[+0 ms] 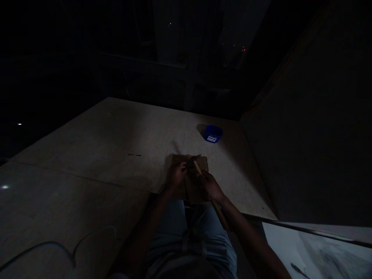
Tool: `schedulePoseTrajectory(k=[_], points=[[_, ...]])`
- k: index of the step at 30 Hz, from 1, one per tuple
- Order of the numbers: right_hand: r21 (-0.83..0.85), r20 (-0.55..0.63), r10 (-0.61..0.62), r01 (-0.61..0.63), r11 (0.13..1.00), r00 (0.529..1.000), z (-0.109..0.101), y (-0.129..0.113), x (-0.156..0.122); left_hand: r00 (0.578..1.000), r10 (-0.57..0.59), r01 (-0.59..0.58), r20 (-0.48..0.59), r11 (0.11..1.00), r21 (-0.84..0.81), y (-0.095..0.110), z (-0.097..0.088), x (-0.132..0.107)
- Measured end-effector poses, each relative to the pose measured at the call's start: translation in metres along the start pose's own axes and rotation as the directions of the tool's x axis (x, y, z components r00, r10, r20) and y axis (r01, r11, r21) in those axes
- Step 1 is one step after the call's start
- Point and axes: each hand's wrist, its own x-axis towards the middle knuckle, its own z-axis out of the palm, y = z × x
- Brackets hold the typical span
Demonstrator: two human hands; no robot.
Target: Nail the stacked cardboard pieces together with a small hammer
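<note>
In the dim head view, my right hand (211, 186) is wrapped around the wooden handle of a claw hammer (198, 168). The handle's lower end passes under my forearm toward my lap. Its dark metal head lies over a brown piece of wood or cardboard (195, 192) at the table's near edge. My left hand (177, 174) is closed beside the hammer head, over the left part of the brown piece. A small dark shape shows at its fingertips, but shadow hides whether that is a nail or part of the head.
Two small dark nails or screws (134, 155) lie left on the pale tabletop (154, 131). A blue plastic container (213, 134) with a white label stands farther back. A tall panel (308, 147) borders the right side. At lower left runs a cable (58, 245).
</note>
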Motion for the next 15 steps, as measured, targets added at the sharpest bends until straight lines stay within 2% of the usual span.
schedulePoseTrajectory(k=[2,4,5,7,8,10,12,13,14,15], points=[[0.021,-0.002,0.0,0.0,1.0,1.0,-0.001,-0.002,-0.006,0.999,0.053,-0.053,-0.004,0.999,-0.013,-0.001,-0.005,-0.002],[0.026,-0.016,-0.012,0.013,1.0,1.0,-0.004,-0.003,-0.011,0.991,0.128,-0.128,-0.032,0.992,-0.002,-0.006,-0.02,-0.001],[0.029,-0.028,-0.017,0.018,0.999,0.999,-0.005,-0.003,-0.014,0.985,0.16,-0.159,-0.069,0.987,0.021,-0.01,-0.033,0.001],[0.03,-0.049,-0.018,0.019,0.999,0.999,-0.009,-0.001,-0.018,0.963,0.196,-0.174,-0.183,0.976,0.133,-0.021,-0.07,0.007],[0.03,-0.056,-0.014,0.015,0.999,0.998,-0.01,0.0,-0.02,0.944,0.197,-0.143,-0.266,0.968,0.209,-0.029,-0.093,0.011],[0.026,-0.069,0.0,0.002,1.0,0.998,-0.014,0.005,-0.023,0.903,0.175,0.023,-0.393,0.893,0.449,-0.043,-0.145,0.019],[0.014,-0.087,0.026,-0.024,1.0,0.996,-0.016,0.01,-0.024,0.868,0.136,0.141,-0.477,0.855,0.5,-0.057,-0.194,0.025],[0.006,-0.093,0.039,-0.039,0.999,0.995,-0.017,0.013,-0.025,0.864,0.105,0.205,-0.492,0.819,0.535,-0.063,-0.214,0.027],[-0.001,-0.099,0.048,-0.049,0.999,0.994,-0.018,0.015,-0.025,0.901,0.047,0.276,-0.432,0.706,0.652,-0.068,-0.23,0.029],[-0.008,-0.103,0.054,-0.055,0.998,0.993,-0.018,0.018,-0.025,0.927,0.001,0.292,-0.374,0.623,0.726,-0.071,-0.242,0.03]])
